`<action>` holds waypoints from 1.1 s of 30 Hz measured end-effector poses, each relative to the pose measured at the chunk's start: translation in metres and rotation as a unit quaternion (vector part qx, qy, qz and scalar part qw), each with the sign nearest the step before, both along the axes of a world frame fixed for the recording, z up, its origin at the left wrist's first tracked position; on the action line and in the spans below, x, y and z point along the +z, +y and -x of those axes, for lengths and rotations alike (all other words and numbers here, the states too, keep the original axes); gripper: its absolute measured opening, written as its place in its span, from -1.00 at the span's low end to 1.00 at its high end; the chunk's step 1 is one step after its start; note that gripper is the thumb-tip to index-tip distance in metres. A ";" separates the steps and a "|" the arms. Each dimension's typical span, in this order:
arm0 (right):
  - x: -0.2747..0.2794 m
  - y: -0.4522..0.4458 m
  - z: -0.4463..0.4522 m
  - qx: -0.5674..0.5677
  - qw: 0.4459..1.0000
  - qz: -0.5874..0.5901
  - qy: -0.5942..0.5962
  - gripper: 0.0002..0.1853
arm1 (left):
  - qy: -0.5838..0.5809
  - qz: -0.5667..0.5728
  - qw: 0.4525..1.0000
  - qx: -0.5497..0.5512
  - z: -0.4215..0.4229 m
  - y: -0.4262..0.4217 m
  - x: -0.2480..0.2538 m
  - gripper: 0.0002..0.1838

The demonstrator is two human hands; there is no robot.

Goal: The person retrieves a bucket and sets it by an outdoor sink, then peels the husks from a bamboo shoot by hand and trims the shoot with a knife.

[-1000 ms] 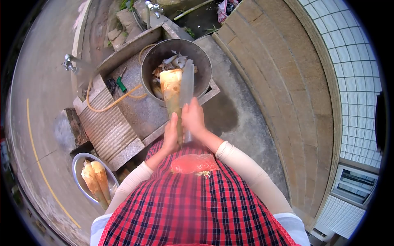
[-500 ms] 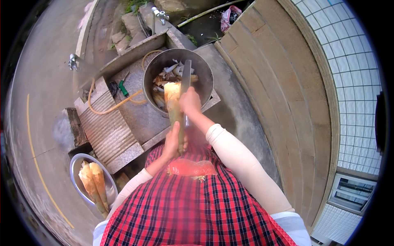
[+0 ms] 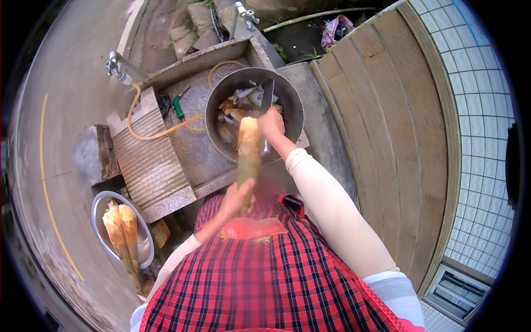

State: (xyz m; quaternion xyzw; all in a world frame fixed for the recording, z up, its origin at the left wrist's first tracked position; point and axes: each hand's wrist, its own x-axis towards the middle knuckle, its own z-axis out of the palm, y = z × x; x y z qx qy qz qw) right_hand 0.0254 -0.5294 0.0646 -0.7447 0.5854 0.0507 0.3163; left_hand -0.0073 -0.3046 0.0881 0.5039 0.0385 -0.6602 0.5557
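My left hand (image 3: 238, 197) is wrapped round the lower green end of a long bamboo shoot (image 3: 249, 155). Its pale, cut tip leans over a deep metal pot (image 3: 299, 119). Closed on the handle of a broad knife (image 3: 267, 93), my right hand (image 3: 271, 124) is at the right side of the shoot's tip. The blade points away from me above the pot, and part of the handle end shows below my fist. Inside the pot lie pale and brown peelings (image 3: 235, 113). Two more bamboo shoots (image 3: 117, 229) rest in a basin (image 3: 99, 221) at the lower left.
The pot stands in a low concrete sink (image 3: 191, 135) with a ribbed washboard slab (image 3: 145, 160). A yellow hose (image 3: 160, 135) runs from a tap (image 3: 114, 67) beside a green spray nozzle (image 3: 177, 107). Another tap (image 3: 245, 14) is behind; steps (image 3: 387, 110) lie right.
My right hand and the knife have moved forward along the shoot toward its tip, and the blade looks shorter and more tilted. My left hand keeps its hold. The whole view has shifted slightly.
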 end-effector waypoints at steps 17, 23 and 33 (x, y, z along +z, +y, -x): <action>0.047 0.127 -0.073 0.581 0.791 0.037 -0.189 -0.78 | 0.012 0.092 0.995 0.041 -0.020 0.007 -0.008 -0.62; -0.084 0.234 -0.104 0.724 0.684 0.030 -0.087 -0.50 | -0.028 0.129 0.990 0.059 -0.002 0.004 -0.046 -0.66; -0.173 0.283 -0.081 0.700 0.713 -0.036 0.010 -0.55 | -0.030 0.105 0.990 0.093 0.026 0.005 -0.094 -0.63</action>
